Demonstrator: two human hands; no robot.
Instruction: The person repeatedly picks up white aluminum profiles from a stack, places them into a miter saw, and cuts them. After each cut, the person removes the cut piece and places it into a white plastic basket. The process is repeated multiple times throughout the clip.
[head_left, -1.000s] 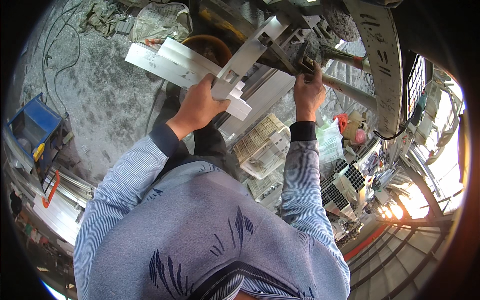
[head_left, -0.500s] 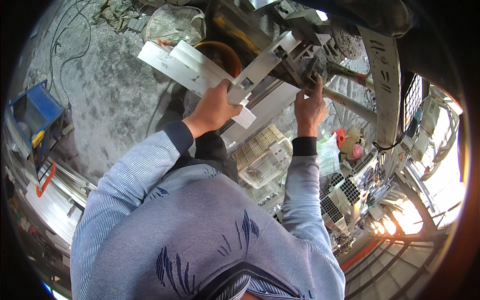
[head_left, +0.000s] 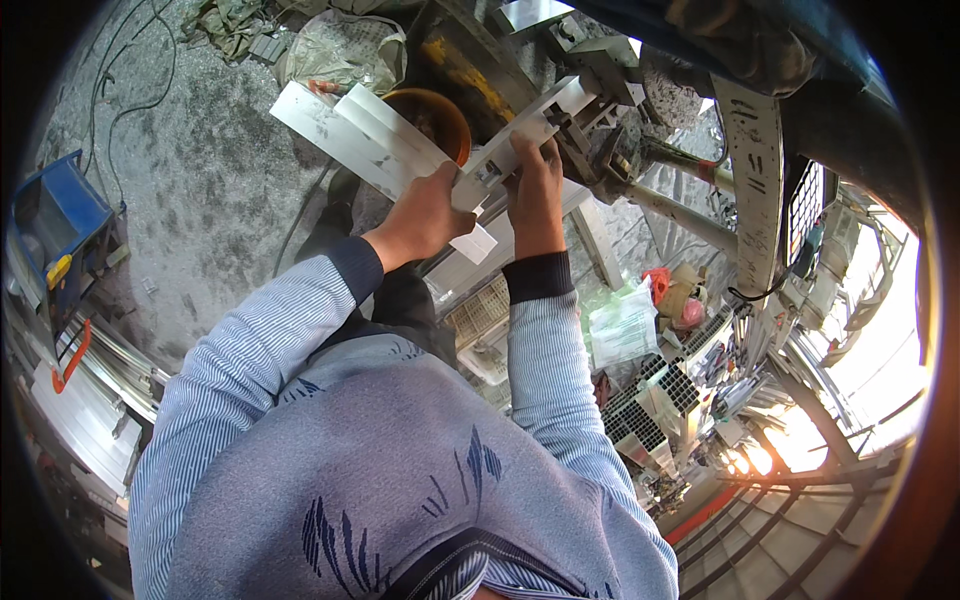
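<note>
My left hand (head_left: pixel 425 215) is closed around pale metal profiles near where they cross. A wide, stepped metal profile (head_left: pixel 345 135) runs from there toward the far left. My right hand (head_left: pixel 537 190) grips a second metal profile (head_left: pixel 488 172), which has square cutouts and slants up to the right. Its thumb lies on the face, while the other fingers are largely hidden behind. The far end of this piece lies at the dark metal machine (head_left: pixel 600 150); whether they touch, I cannot tell.
An orange bucket (head_left: pixel 462 125) stands beyond the profiles, beside a whitish sack (head_left: pixel 345 50). A blue bin (head_left: pixel 70 215) is at the left. Pale tubes (head_left: pixel 690 215) and a marked metal post (head_left: pixel 755 190) rise at the right. A plastic crate (head_left: pixel 480 315) and bags (head_left: pixel 622 325) lie nearer.
My right hand has moved left from beside the machine and closed on the profile with cutouts. My left hand keeps its hold, and the profiles have barely shifted.
</note>
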